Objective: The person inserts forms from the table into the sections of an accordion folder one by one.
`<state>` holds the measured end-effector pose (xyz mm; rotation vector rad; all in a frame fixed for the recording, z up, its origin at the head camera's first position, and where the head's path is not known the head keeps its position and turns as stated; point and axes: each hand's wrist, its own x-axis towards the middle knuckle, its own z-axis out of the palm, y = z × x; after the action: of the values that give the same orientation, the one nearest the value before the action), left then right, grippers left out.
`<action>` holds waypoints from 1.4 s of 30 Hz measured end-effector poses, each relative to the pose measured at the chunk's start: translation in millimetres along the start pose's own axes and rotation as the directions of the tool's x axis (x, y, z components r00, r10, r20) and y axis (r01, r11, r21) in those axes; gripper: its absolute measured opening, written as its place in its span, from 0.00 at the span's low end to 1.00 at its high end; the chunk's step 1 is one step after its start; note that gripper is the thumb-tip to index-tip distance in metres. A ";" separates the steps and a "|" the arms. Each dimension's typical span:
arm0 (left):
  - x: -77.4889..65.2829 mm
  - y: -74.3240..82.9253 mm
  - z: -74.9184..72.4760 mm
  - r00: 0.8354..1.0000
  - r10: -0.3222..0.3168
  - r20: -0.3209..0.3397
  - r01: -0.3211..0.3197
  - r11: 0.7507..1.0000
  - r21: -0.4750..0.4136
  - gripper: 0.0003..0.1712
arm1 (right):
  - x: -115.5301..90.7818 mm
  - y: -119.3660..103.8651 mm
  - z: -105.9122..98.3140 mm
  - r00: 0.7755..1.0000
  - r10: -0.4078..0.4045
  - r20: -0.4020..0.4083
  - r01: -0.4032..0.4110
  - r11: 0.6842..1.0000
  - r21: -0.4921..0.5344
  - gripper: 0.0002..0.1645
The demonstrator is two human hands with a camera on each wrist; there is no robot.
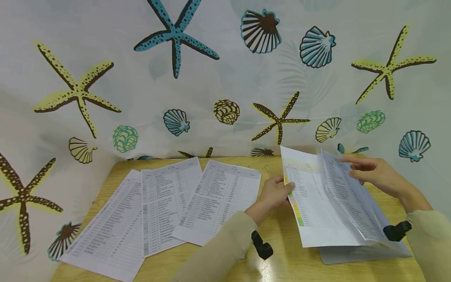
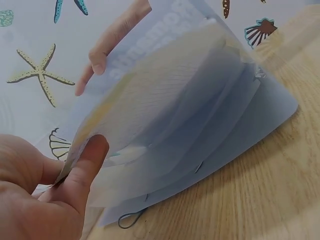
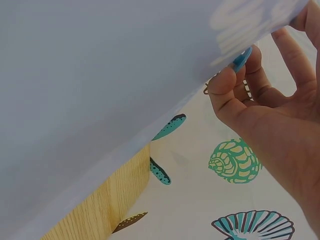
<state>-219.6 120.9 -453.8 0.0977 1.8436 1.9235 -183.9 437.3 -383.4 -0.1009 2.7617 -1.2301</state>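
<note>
A grey-blue folder [image 1: 352,256] with sheets inside stands partly opened at the table's right. My left hand [image 1: 276,192] pinches the left edge of a printed sheet [image 1: 317,196] bearing yellow, pink and green strips; in the left wrist view its thumb lies over that edge. A second printed sheet [image 1: 347,192] slants up in the folder's middle. At the folder's upper right edge, my right hand [image 1: 378,174] holds the cover, index finger stretched along it and other fingers curled. Pale large lettering shows on this cover [image 3: 125,75] in the right wrist view.
Three printed sheets lie on the wooden table's left half: a left one [image 1: 109,227], a middle one [image 1: 169,207] and a right one [image 1: 225,196], overlapping slightly. A dark cord loop [image 2: 131,218] hangs at the folder's lower edge. A curtain [image 1: 211,78] with sea prints backs the table.
</note>
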 end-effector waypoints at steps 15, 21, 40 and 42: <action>-6.3 -6.1 -3.8 0.996 0.018 0.086 -0.011 0.997 -0.082 0.21 | -1.5 0.8 -1.8 1.000 -0.008 0.000 0.008 0.999 0.042 0.30; -5.5 -9.6 2.8 0.999 -0.001 0.052 0.004 0.998 -0.060 0.22 | -2.0 -0.2 -0.9 1.000 -0.009 0.003 0.009 0.999 0.043 0.30; -3.7 -12.6 29.8 1.000 0.008 0.030 -0.003 0.988 -0.155 0.21 | -1.9 -0.9 -1.6 0.999 -0.042 -0.010 0.043 0.998 0.037 0.30; -3.7 -12.1 33.2 1.000 0.011 0.022 -0.008 0.988 -0.156 0.20 | -2.0 -1.3 -1.6 0.999 -0.044 -0.010 0.045 0.998 0.042 0.29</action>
<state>-200.8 150.0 -461.3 0.0778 1.6739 2.0564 -182.1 437.8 -381.2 -0.1540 2.7542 -1.3018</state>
